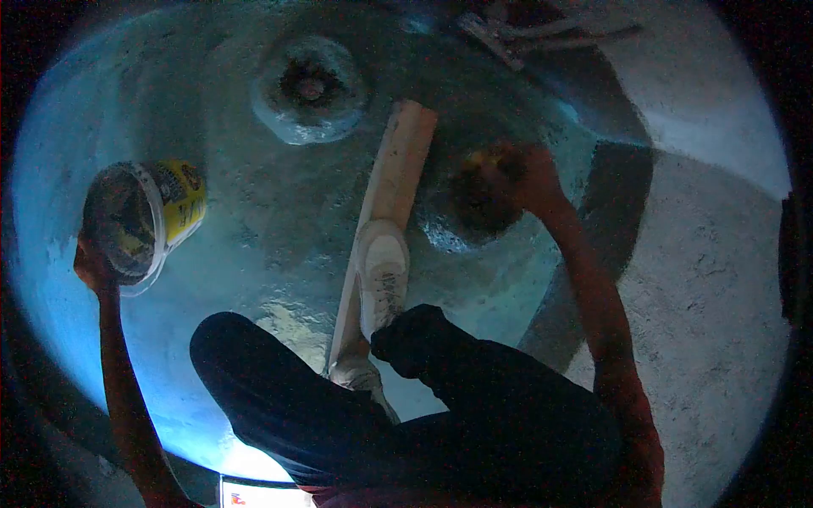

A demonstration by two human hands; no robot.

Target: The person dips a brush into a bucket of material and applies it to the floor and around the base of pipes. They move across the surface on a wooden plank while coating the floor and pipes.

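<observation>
My left hand [91,264] grips the rim of a plastic bucket [179,201] with a yellow printed label, at the left. The bucket is tilted, its mouth toward me, and its dark inside shows some yellowish patches. My right hand [535,179] reaches over a round raised mound [453,235] with a dark middle, on the right. Its fingers are bent and closed near a dim yellowish patch at the mound's top; what they hold is too dark to make out.
A second round mound [309,89] with a dark hollow stands at the top. A wooden plank [400,161] lies on the bluish wet-looking floor [254,195], under my white shoe [385,271]. A pale rough surface [703,288] curves along the right. Loose pieces [550,38] lie at the top right.
</observation>
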